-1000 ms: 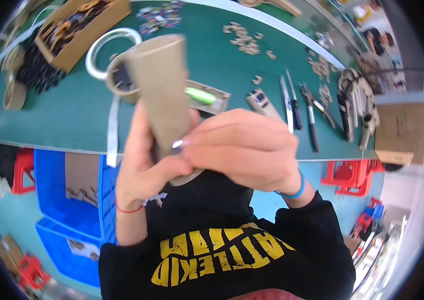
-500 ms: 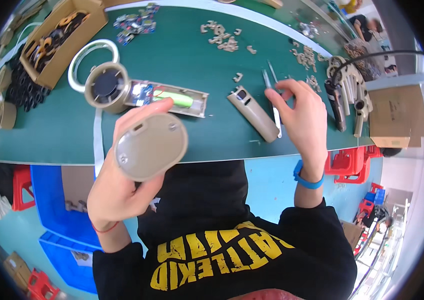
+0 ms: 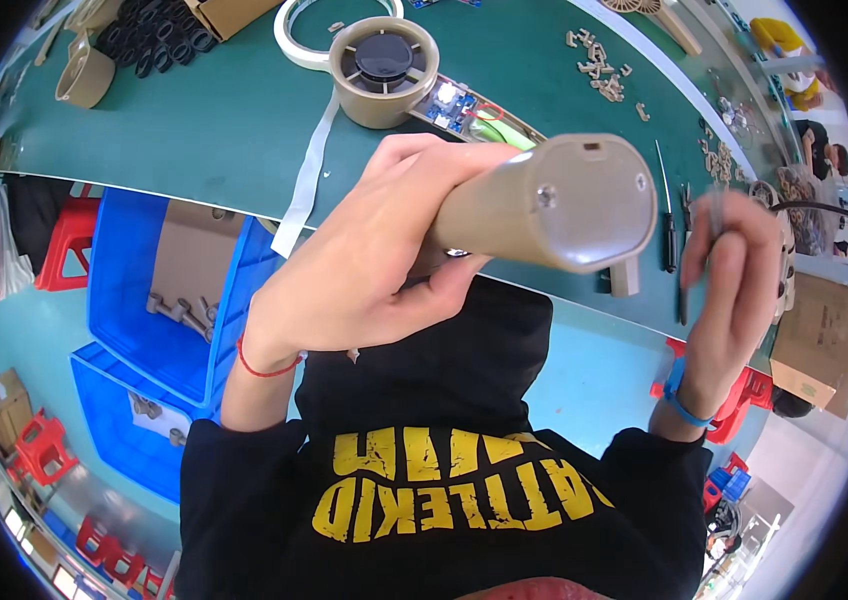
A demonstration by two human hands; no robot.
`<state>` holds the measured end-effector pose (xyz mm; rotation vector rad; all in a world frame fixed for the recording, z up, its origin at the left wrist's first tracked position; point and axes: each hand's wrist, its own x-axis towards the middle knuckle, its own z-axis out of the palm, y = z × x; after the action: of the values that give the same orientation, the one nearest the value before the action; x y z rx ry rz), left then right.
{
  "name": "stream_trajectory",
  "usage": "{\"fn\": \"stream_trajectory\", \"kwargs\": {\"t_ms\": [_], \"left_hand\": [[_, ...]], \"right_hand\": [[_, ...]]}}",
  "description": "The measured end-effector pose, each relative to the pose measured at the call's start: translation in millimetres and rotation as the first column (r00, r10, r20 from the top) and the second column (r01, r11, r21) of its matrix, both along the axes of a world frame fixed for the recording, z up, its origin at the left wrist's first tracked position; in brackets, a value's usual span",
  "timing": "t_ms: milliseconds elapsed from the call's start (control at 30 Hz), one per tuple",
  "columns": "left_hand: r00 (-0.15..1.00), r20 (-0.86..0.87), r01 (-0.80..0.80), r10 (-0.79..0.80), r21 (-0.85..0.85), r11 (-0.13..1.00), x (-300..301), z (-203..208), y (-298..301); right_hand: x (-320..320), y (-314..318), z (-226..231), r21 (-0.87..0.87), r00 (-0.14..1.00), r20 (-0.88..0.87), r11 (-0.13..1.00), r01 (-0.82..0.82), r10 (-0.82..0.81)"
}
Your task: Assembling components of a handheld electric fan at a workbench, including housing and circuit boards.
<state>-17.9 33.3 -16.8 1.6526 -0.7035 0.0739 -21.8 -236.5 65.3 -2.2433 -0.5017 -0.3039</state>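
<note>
My left hand point(image 3: 364, 240) is wrapped round a beige handle-shaped plastic part point(image 3: 494, 212), raised above the table's near edge. Its rounded end face, with two screws and a small slot, is turned up toward me. Just beyond lies a beige round fan housing point(image 3: 346, 85) with a black hub; its open handle shows a circuit board point(image 3: 447, 105) and a green battery cell point(image 3: 500, 128), partly covered by my hand. At the right, my blurred right hand point(image 3: 739, 265) pinches a thin grey tool point(image 3: 716, 212) whose kind is smeared. Nearby lies a dark-handled screwdriver point(image 3: 670, 240).
A beige shell piece point(image 3: 625, 277) shows behind the held part. A white tape roll point(image 3: 290, 42), black rings point(image 3: 149, 38) and small beige clips point(image 3: 599, 72) lie on the green table point(image 3: 194, 150). Blue bins point(image 3: 124, 290) stand below left; a cardboard box point(image 3: 816, 335) is at right.
The view has swung, so the table sits higher and further right. My left hand has tilted the beige part, showing its side. My right hand has lifted a thin grey tool.
</note>
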Motion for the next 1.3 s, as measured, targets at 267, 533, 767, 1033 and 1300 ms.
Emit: {"fn": "stream_trajectory", "kwargs": {"t_ms": [267,533,767,1033,1300], "left_hand": [[0.997,-0.074,0.016,-0.017,-0.013,1.000,-5,0,0],[0.995,0.060,0.073,-0.076,0.044,0.996,2,5,7],[0.994,-0.073,0.083,-0.083,-0.011,0.997,2,1,-1],[0.979,0.163,-0.127,0.124,0.003,0.992,3,2,-13],[0.995,0.090,-0.047,0.041,0.065,0.997,4,6,-5]], "right_hand": [[15,44,-1,-0.375,0.886,-0.091,0.809,-0.453,0.454],[27,48,2,-0.437,0.881,-0.097,0.776,-0.455,0.462],[45,48,8,-0.443,0.804,-0.153,0.688,-0.575,0.574],[43,47,2,-0.352,0.831,-0.336,0.759,-0.547,0.443],[40,56,5,-0.437,0.830,-0.274,0.706,-0.557,0.485]]}}
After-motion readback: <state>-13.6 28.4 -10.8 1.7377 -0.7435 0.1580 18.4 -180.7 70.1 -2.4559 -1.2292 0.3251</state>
